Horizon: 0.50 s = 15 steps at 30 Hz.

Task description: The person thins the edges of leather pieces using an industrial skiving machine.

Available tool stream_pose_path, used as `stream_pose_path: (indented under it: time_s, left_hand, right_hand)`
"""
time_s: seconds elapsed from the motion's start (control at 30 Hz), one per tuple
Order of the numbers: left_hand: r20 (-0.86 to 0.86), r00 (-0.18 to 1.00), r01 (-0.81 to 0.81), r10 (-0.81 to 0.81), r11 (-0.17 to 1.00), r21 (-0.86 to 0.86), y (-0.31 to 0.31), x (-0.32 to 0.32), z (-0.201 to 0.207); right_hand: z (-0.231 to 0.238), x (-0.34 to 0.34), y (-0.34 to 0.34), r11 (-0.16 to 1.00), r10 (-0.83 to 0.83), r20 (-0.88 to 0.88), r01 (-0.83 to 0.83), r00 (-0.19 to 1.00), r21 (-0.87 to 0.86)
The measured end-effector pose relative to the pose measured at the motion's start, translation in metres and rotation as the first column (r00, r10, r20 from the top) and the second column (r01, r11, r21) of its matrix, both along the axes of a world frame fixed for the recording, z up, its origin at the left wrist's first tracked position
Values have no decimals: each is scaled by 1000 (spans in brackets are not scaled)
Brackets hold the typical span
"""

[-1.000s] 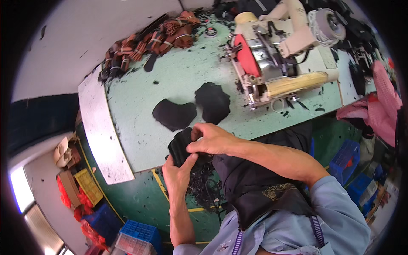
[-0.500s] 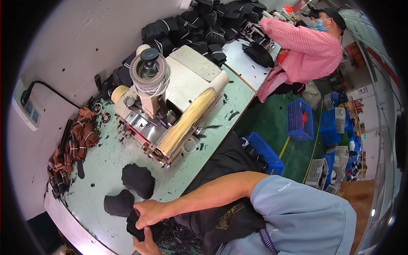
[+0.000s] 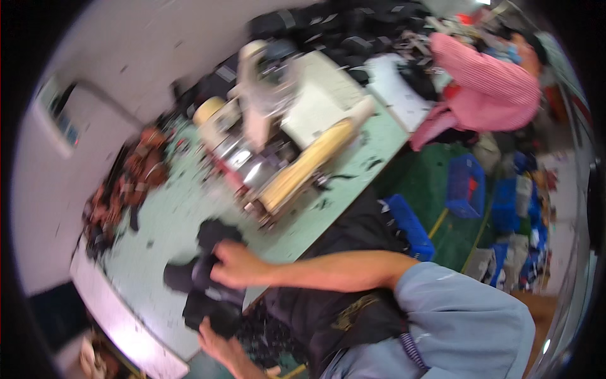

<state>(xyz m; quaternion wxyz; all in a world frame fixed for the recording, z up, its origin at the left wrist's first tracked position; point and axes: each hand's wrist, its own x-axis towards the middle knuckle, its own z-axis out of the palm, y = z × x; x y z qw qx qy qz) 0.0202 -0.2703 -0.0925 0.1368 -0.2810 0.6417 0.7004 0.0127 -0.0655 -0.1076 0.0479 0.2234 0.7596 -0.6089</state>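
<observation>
1. Right hand (image 3: 243, 265), bare and blurred, sits on the person's side of the cream machine (image 3: 322, 91), its fingers drawn together on a dark piece (image 3: 203, 273).
2. Left hand (image 3: 221, 347) is farther from the machine than the right one, thumb and fingers clamped on a black bundle (image 3: 211, 309); the blur hides exactly how each finger sits.
3. That dark piece lies between the right fingertips and a flat black cutout (image 3: 178, 275), which rests on the pale green worktop (image 3: 148, 268) to the machine's near left.
4. Another black cutout (image 3: 218, 231) lies closer to the machine, partly behind the right hand.
5. Brown tied bundles (image 3: 142, 167) are heaped left of the machine, along the wall, while black stacks (image 3: 341, 31) pile up behind it.
6. Dark scraps (image 3: 274, 335) litter the space below the worktop, on the machine's near side.
7. Off to the machine's right I see a co-worker in a pink checked top (image 3: 492, 79), with a blue crate (image 3: 466, 184) standing on the green floor nearby.
</observation>
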Motion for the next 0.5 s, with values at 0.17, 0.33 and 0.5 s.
stream_pose_path:
  time_s: [0.17,0.33,0.5]
  left_hand:
    - [-34,990,-138,138,990,-15,4,-3,19]
    - [-93,992,88,-89,996,-13,7,-1,18]
    - [-28,902,396,-430,853,-340,15,0,33]
  right_hand:
    - [-9,-19,36,917,-155,-77,172,985,360]
    - [9,-12,19,680,192,-414,183,890,710]
    - [34,3,-24,918,383,87,-369,920,-143]
